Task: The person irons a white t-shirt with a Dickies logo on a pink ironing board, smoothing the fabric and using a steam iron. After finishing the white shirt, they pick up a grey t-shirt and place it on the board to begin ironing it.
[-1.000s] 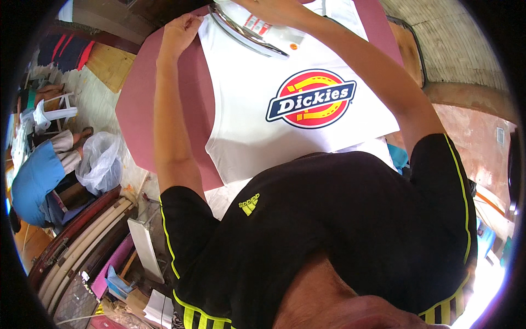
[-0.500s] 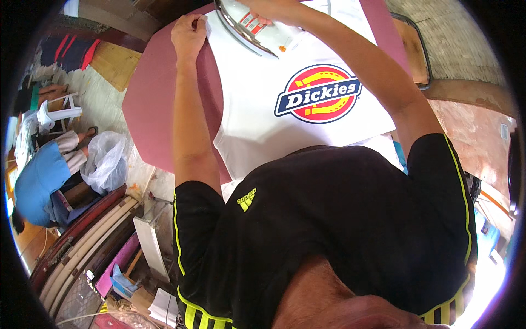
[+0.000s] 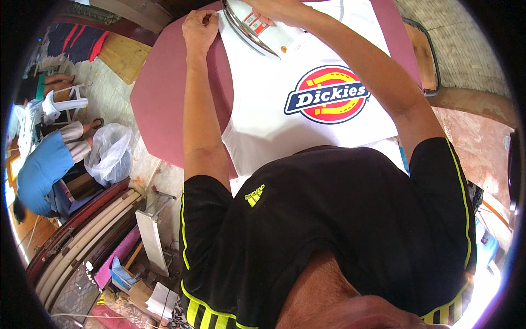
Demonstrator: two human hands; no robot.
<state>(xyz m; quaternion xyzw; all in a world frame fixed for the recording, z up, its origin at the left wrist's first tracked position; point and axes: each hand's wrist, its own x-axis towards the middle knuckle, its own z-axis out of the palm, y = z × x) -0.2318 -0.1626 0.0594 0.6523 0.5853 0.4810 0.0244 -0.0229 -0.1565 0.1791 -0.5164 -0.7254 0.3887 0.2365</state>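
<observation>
Right hand [image 3: 276, 10] is wrapped over the top of a clothes iron [image 3: 268, 37], handle mostly cut off by the top edge. Left hand [image 3: 200, 30] is just left of it, fingers curled by the fabric edge, can't tell if it's pinching. The iron's long axis slants down-right, narrow end toward the round red, yellow and blue print [image 3: 329, 114], well apart from it. Shiny chrome rim, white body, sitting on smooth white cloth [image 3: 257, 98] over a matte maroon worktop [image 3: 159, 98] with angled corners.
</observation>
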